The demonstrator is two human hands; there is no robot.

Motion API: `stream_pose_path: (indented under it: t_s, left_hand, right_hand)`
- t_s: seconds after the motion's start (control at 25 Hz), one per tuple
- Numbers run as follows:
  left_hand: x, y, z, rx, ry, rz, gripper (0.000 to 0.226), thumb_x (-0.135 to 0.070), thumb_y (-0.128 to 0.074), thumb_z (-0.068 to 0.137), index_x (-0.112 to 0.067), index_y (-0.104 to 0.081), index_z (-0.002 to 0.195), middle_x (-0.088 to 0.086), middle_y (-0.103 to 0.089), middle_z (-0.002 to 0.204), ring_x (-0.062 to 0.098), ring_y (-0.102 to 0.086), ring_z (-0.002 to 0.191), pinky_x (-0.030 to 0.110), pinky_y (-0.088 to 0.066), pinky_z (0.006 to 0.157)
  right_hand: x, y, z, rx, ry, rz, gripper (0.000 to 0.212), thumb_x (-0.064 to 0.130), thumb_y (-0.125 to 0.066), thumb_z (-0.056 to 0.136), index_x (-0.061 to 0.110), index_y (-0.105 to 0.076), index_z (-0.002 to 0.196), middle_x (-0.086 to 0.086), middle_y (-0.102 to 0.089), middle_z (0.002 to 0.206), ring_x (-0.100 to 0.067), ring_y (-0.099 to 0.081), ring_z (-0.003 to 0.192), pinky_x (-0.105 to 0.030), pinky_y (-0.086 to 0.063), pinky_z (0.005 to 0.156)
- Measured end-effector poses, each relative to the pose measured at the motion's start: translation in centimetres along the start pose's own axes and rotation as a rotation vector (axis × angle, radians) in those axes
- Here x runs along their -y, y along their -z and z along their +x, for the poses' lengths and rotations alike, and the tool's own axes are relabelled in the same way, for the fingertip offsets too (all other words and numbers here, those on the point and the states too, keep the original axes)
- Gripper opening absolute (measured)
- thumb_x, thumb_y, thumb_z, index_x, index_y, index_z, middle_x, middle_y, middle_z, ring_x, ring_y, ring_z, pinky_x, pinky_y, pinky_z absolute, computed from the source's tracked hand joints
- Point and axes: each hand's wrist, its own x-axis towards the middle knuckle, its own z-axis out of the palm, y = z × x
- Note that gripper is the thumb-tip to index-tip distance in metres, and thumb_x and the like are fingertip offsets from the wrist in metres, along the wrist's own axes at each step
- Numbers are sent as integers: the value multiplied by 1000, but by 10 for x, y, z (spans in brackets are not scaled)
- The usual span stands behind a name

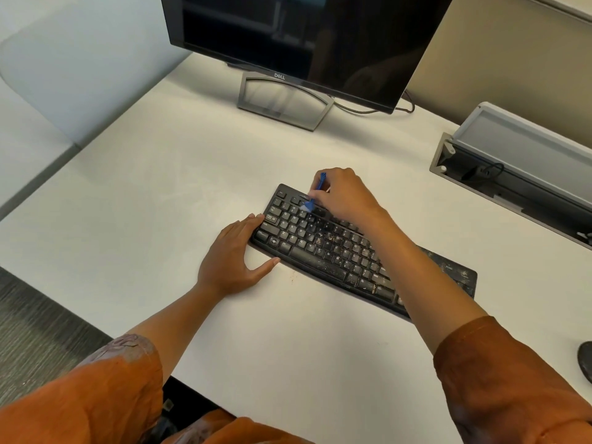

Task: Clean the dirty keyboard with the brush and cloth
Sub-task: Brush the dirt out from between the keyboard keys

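Note:
A black keyboard (333, 251) lies slanted on the white desk, speckled with brown crumbs and pale dust over its middle and right keys. My right hand (346, 197) grips a small blue brush (315, 195) whose bristles touch the upper-left key rows. My left hand (237, 257) lies flat against the keyboard's left end, fingers straight along the edge and thumb along the front. No cloth is in view.
A dark monitor (304, 43) on a grey stand (282, 104) stands at the back of the desk (160, 187). An open cable tray (512, 168) runs along the right. A black mouse (584, 360) peeks in at the right edge. A few crumbs (292, 277) lie before the keyboard.

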Motion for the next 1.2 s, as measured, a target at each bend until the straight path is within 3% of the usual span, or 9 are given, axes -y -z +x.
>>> stream_pose_path:
  t_s: [0.12,0.28,0.52,0.64,0.72,0.8,1.0,1.12,1.2]
  left_hand:
    - [-1,0,0,-4,-5,-5,82,-63,-63,85,-17,-44,151,-2,-55,149,17,-43,145,37,-34,120]
    - [1,-1,0,10,8,0,83,-64,-63,85,-19,-43,152,-1,-54,151,18,-43,145,40,-34,120]
    - [0,1,0,5,6,3,83,-64,-62,85,-18,-44,151,-1,-54,150,18,-43,144,39,-35,120]
    - [-1,1,0,5,0,-2,82,-63,-62,85,-18,-43,151,-1,-54,150,18,-43,145,40,-35,120]
    - [-1,1,0,5,-1,0,82,-63,-62,85,-18,-43,151,-1,-54,150,18,-43,144,39,-35,120]
    - [-1,0,0,7,4,7,83,-64,-62,85,-19,-43,151,-1,-54,149,18,-43,144,37,-34,120]
    - [0,0,-1,-2,1,6,83,-64,-62,85,-18,-43,151,-1,-54,149,17,-43,144,36,-33,120]
    - [0,-1,-1,0,5,9,83,-63,-62,85,-19,-43,152,-3,-54,149,16,-43,145,30,-31,120]
    - [1,-1,-1,7,15,11,83,-65,-62,85,-20,-42,152,-4,-53,151,16,-41,146,26,-27,119]
  right_hand:
    - [-8,12,0,19,-67,-118,8,23,-69,92,16,-71,92,-1,-67,90,-20,-61,81,-30,-42,68]
    - [-4,6,-6,-66,-15,122,6,25,-70,90,22,-72,84,1,-71,85,-19,-67,80,-32,-53,72]
    - [-22,12,-13,-86,-172,-107,8,21,-65,91,16,-70,91,-2,-66,87,-22,-60,78,-28,-39,64]
    - [-12,7,-18,-182,-87,82,8,26,-67,92,21,-71,88,3,-68,82,-17,-61,73,-26,-41,60]
    - [-6,1,-21,-137,-8,139,8,30,-69,91,24,-72,87,4,-70,81,-16,-64,74,-29,-49,65]
    - [-5,-1,-25,-76,29,75,9,32,-69,92,24,-73,89,4,-70,83,-17,-65,76,-31,-53,69]
    - [-18,16,-32,-24,-45,-193,10,28,-66,94,20,-70,90,1,-65,87,-18,-58,75,-29,-42,67]
    - [-14,16,-35,-84,20,-49,10,30,-66,94,23,-72,91,5,-68,86,-16,-62,76,-30,-48,68]
    - [-12,12,-37,-34,60,6,10,31,-67,94,23,-74,94,8,-67,84,-9,-60,71,-28,-48,67]
